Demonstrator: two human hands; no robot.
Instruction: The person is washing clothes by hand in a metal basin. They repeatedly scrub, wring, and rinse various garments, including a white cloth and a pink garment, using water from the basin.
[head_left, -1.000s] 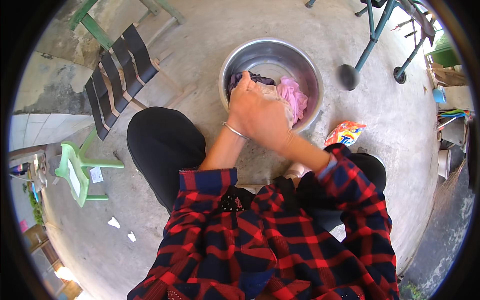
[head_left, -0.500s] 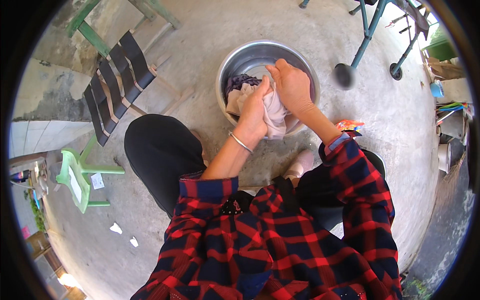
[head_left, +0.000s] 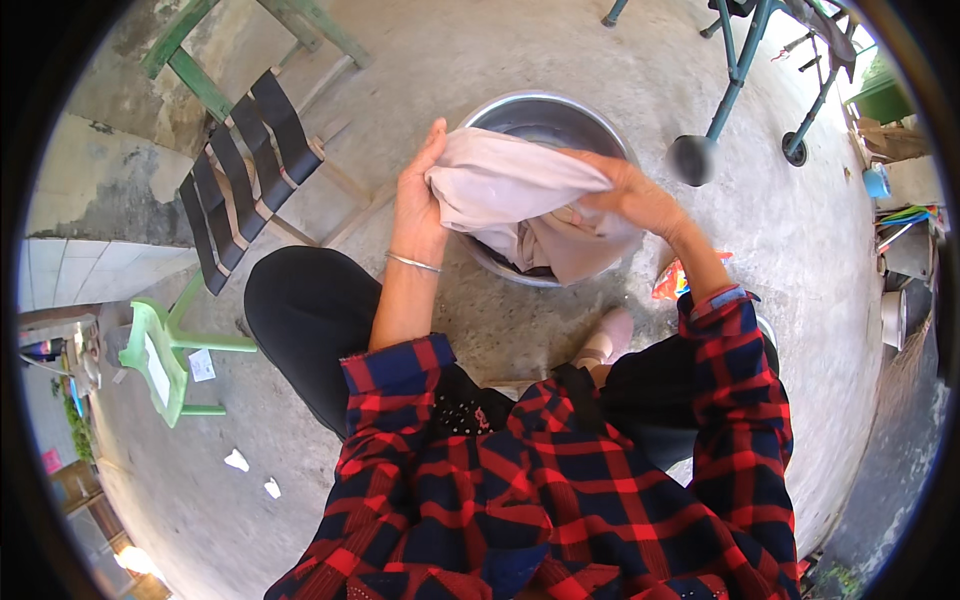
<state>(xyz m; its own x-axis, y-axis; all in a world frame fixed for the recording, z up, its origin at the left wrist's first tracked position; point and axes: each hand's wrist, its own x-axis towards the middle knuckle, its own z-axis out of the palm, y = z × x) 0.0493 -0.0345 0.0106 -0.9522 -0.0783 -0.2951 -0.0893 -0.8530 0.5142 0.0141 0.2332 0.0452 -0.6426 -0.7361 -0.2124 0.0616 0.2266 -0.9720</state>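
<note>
A pale pink cloth garment [head_left: 505, 180] is stretched between my two hands above a round metal basin [head_left: 540, 97]. My left hand [head_left: 419, 200] grips its left edge, most of the fingers hidden behind the fabric; a bangle circles that wrist. On the other side my right hand [head_left: 640, 197] has hold of the gathered right end. Lower folds of the garment hang into the basin and over its near rim. The dark cloth in the basin is almost wholly covered.
Black-strapped wooden seating [head_left: 250, 165] lies left of the basin, with a light green plastic stool [head_left: 160, 360] nearer. Blue-green metal legs [head_left: 735, 75] stand at the far right. A red-orange packet [head_left: 672, 282] lies near my right forearm. White scraps [head_left: 237, 460] dot the floor.
My hands have moved apart, the left outward to the left and the right slightly right. The pink garment, bunched between them before, is now spread out and raised.
</note>
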